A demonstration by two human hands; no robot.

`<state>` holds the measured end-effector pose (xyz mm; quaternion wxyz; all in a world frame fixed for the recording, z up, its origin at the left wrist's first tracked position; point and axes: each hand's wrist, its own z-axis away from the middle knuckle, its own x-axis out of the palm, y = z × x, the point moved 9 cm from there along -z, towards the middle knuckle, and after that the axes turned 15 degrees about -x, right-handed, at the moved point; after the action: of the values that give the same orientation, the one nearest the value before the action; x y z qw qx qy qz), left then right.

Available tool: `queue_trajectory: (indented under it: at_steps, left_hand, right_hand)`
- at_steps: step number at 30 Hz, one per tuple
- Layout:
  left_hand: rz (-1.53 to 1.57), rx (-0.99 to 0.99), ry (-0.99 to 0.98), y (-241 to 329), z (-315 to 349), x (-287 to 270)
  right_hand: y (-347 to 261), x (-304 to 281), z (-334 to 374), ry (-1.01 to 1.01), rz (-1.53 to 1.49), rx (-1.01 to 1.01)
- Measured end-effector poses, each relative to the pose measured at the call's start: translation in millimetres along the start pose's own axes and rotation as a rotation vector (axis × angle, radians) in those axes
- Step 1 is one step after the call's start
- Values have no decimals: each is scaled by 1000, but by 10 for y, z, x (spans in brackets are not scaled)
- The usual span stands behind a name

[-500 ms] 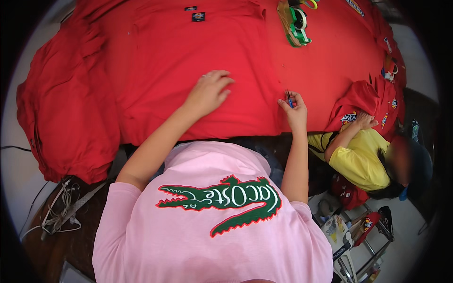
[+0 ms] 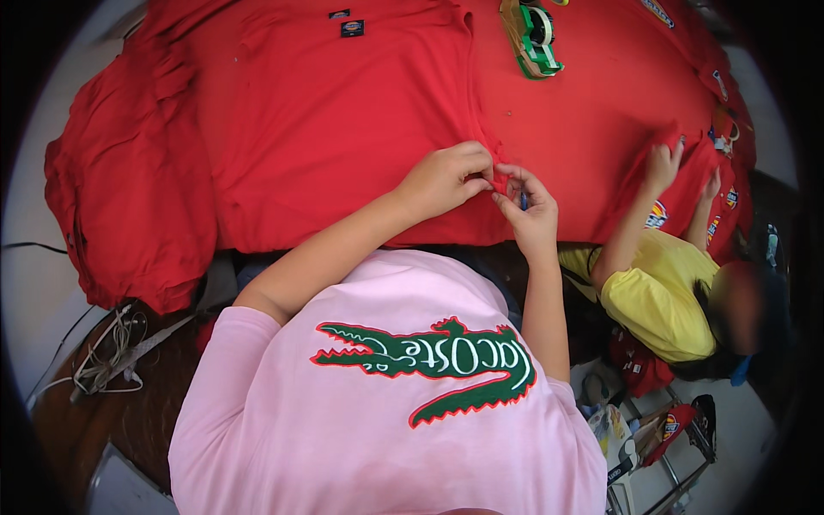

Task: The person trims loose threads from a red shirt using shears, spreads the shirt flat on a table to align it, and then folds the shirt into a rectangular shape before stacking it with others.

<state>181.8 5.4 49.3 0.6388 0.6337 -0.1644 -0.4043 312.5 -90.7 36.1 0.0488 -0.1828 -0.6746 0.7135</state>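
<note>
A red shirt [image 2: 352, 112] lies spread on the table before me, with dark labels at its far end. Fingers closed, my left hand [image 2: 448, 178] pinches the shirt's right edge and lifts a small fold of it. Close beside it, my right hand [image 2: 534, 213] is closed around small blue thread snips [image 2: 524, 200]. Its fingertips meet the same fold of cloth. Most of the snips, blades included, is hidden by the fingers.
A green tape dispenser [image 2: 541, 51] stands at the far right on the red-covered table. Red garments [image 2: 129, 180] are heaped at the left. To my right, a co-worker in a yellow top [image 2: 657, 296] handles red cloth. Cables [image 2: 112, 352] hang at lower left.
My left hand has moved right and taken hold of the shirt's edge. My right hand has closed in on the same spot, snips still in it. The co-worker's hands have risen with the cloth.
</note>
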Motion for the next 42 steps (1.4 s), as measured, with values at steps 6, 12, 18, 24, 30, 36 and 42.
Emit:
queue_trajectory:
  at_steps: [6, 12, 18, 24, 30, 36, 42]
  left_hand:
    - [395, -369, -145, -429, 150, 54]
    - [392, -468, -195, -745, 262, 93]
    - [708, -610, -189, -812, 393, 272]
    - [812, -704, -234, -833, 383, 414]
    - [821, -693, -241, -783, 366, 388]
    - [741, -666, -163, -655, 368, 272]
    - [624, -553, -128, -579, 352, 259]
  right_hand:
    - [194, 133, -115, -337, 45, 15]
    - [71, 4, -263, -124, 29, -87]
    - [-163, 47, 122, -95, 118, -97]
    - [88, 154, 323, -38, -224, -23]
    - [137, 171, 291, -15, -244, -11]
    - [-17, 38, 330, 73, 128, -104]
    - [-148, 169, 227, -19, 294, -254]
